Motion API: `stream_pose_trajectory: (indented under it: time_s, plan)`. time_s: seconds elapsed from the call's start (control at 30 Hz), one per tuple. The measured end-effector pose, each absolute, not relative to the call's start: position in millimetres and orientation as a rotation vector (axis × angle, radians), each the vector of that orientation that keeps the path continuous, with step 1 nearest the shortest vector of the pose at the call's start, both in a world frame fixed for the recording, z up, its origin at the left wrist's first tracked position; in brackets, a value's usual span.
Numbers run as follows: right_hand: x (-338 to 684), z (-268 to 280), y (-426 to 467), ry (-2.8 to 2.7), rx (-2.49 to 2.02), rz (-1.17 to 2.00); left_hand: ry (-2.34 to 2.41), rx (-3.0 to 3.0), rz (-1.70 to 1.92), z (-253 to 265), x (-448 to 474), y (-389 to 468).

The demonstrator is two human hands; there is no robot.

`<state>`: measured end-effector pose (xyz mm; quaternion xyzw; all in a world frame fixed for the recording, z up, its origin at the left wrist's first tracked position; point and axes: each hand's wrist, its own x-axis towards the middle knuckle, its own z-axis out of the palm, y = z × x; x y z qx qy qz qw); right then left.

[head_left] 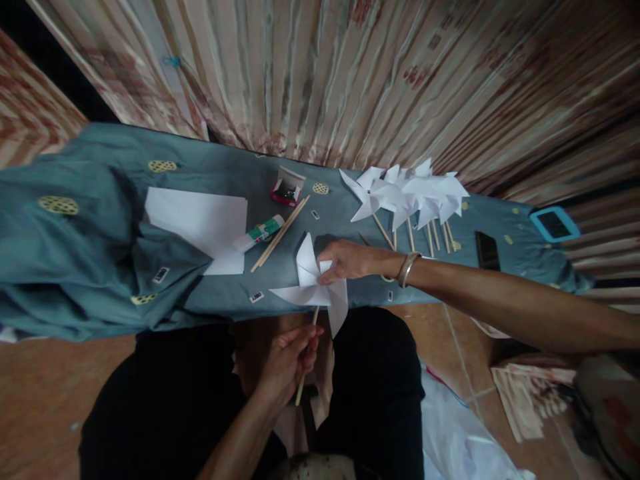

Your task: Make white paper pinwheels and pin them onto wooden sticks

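Observation:
A white paper pinwheel (pixel 310 295) on a thin wooden stick (pixel 301 389) is in front of me, over the near edge of the cloth. My left hand (pixel 293 360) is closed round the stick below the blades. Bent over the pinwheel from the right, my right hand (pixel 345 261) has its fingers on a blade near the centre, which they partly hide. Beyond it lie two loose wooden sticks (pixel 281 233), a green and white glue stick (pixel 263 231) and a small open red box (pixel 287 190) with dark small pieces in it.
White paper sheets (pixel 200 223) lie at the left, partly under bunched cloth (pixel 100 260). Several finished pinwheels (pixel 407 193) overlap at the back right. Further right are a dark phone (pixel 487 251) and a blue-framed device (pixel 555 223). A curtain (pixel 320 80) hangs behind.

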<state>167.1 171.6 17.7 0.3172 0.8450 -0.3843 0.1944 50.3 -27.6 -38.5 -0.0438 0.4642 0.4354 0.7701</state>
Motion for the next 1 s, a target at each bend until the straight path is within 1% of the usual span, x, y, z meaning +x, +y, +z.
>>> stream_pose_trajectory:
  time_s: [0.47,0.53,0.7,0.87,1.0]
  plan:
    - [172.1,13.9,169.4,2.325,0.93,-1.154,1.024,0.055,0.913,-43.9,32.0,-23.2]
    - [171.1,15.2,170.3,2.345,0.898,-1.128,1.031,0.05,0.94,-43.8,35.4,-24.2]
    - [168.2,23.1,171.9,2.467,0.765,-0.927,1.045,0.046,0.967,-45.0,42.2,-26.4]
    - [171.5,25.1,173.8,2.474,0.755,-0.925,1.054,0.063,0.967,-46.5,43.8,-26.8]
    - [179.5,30.7,174.0,2.534,0.91,-0.92,1.056,0.064,0.97,-44.6,44.3,-27.0]
